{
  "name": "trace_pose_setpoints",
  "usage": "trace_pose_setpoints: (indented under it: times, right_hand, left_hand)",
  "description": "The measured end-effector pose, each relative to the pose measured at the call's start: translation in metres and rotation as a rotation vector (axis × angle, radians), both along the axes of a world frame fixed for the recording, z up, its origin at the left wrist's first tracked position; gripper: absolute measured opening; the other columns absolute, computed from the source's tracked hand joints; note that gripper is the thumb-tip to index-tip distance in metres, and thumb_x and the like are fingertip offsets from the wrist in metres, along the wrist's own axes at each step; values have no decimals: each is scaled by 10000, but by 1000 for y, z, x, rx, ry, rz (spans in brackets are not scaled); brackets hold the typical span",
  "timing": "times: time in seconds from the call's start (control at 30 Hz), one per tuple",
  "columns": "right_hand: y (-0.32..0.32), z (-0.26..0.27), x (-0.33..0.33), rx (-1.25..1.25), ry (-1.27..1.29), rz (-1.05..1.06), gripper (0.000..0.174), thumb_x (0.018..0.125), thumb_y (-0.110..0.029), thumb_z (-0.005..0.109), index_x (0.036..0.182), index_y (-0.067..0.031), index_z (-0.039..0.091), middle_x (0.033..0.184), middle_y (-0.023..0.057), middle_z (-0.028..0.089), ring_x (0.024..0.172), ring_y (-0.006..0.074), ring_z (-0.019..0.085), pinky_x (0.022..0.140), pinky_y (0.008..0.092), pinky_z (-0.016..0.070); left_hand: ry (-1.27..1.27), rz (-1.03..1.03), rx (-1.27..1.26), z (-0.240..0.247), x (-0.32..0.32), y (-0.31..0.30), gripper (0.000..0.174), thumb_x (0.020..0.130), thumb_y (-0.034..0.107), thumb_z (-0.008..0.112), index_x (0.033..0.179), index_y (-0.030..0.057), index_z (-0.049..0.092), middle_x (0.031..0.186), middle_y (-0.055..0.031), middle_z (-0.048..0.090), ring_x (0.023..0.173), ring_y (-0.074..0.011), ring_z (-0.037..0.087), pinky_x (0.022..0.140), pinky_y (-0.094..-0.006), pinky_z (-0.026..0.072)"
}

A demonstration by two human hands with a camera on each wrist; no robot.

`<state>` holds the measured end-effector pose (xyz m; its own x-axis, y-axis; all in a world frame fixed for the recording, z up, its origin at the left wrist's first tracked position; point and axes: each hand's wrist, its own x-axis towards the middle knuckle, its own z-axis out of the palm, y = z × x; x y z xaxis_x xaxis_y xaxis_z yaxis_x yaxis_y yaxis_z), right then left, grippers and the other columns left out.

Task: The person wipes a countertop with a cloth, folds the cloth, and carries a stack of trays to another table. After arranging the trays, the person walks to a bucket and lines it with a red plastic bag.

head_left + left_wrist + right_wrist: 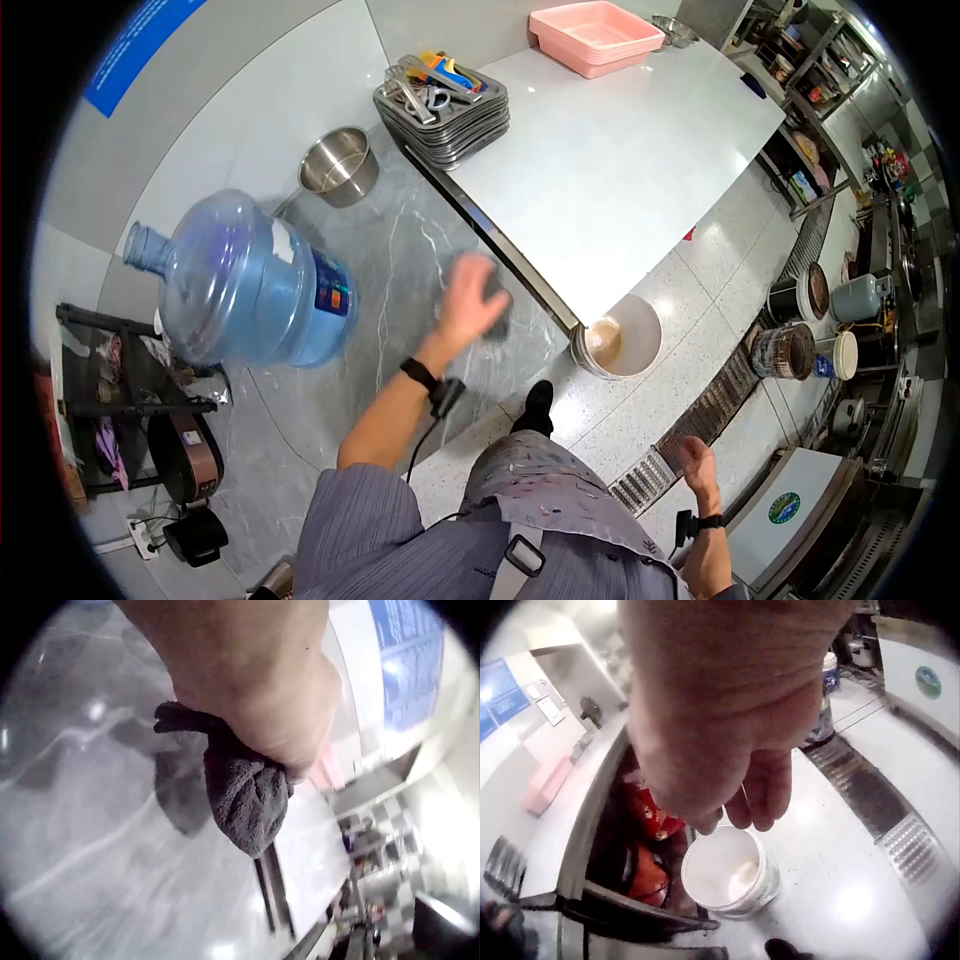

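My left hand (468, 300) grips a dark grey cloth (247, 795) over the grey marbled counter (385, 260), close to the metal edge of the white worktop (600, 140). In the left wrist view the cloth bunches out below the hand, with a loose corner poking to one side. In the head view most of it is hidden by the hand. My right hand (700, 468) hangs at my side with nothing in it, fingers loosely bent. A white bucket (720, 877) with some cloudy liquid in it stands on the floor beneath it in the right wrist view.
A large blue water jug (250, 285) lies on its side on the counter, near a steel saucepan (340, 168). Stacked metal trays (450, 140) with tools on top and pink basins (597, 38) sit on the worktop. A floor drain grate (710, 405) runs alongside.
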<state>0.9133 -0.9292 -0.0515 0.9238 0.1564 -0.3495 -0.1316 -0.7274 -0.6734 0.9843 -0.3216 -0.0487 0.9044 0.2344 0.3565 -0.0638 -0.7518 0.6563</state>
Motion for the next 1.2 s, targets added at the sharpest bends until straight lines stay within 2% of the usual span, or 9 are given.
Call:
trace_pose_setpoints:
  times: [0.13,0.27,0.37,0.53,0.7,0.77,0.97,1.13,1.2]
  right_hand:
    - [-55,0,-5,-275,78,93,246,970,-100,669,1155,58,710,926,110,776,853,207,714,777,368,571]
    - [-88,-17,-49,-208,254,-83,305,943,-130,684,1180,58,720,914,138,780,839,195,719,755,347,570]
    - [-76,11,-68,-271,442,-142,334,924,-132,685,1196,58,725,919,150,786,840,211,736,751,341,578]
    - [-72,15,-48,-347,452,-25,397,906,-226,716,1220,15,739,970,195,790,903,247,768,796,385,598]
    - [-73,-12,10,-350,458,5,372,918,-225,705,1204,10,742,1009,212,789,923,262,768,809,388,595]
    - [-63,-12,42,-267,342,99,350,940,-169,675,1221,36,715,868,124,764,799,195,722,739,345,574]
    - [-30,-11,103,-222,253,222,288,959,-171,695,1155,39,705,877,109,753,805,192,707,739,349,564]
    - [-48,-26,116,-263,327,331,323,971,-171,717,1210,44,682,1026,193,777,976,251,754,848,388,590]
    - [-58,-31,121,-122,345,294,268,988,-195,705,1144,24,700,935,124,751,883,194,705,786,350,566]
  left_hand:
    - [-200,470,-170,17,88,92,784,786,297,904,1373,-37,506,1349,-263,538,1271,-426,530,1089,-513,450]
    - [-174,507,-258,-21,168,162,811,776,312,891,1398,-42,510,1321,-259,578,1244,-410,567,1079,-491,465]
    - [-41,532,-413,-52,183,141,796,808,302,857,1428,-55,508,1324,-252,617,1225,-397,609,1070,-467,486]
    - [128,551,-290,-42,181,132,770,838,340,810,1446,-41,533,1339,-256,664,1229,-410,646,1059,-475,506]
    - [92,589,-161,-30,168,87,637,795,297,793,1318,-29,631,1266,-274,700,1190,-449,661,1040,-496,522]
    - [13,532,-171,-37,155,69,604,790,272,810,1279,-37,635,1237,-263,702,1166,-453,657,1026,-501,516]
    - [30,455,-97,-36,107,-26,567,786,216,838,1250,-21,614,1229,-247,661,1190,-446,609,1023,-534,485]
    - [-32,380,-70,-39,59,-119,533,790,203,832,1233,-8,625,1206,-229,664,1199,-421,602,1021,-538,479]
    - [-16,362,-45,-35,43,-161,523,788,179,835,1224,-15,621,1209,-231,660,1202,-430,598,1024,-533,489]
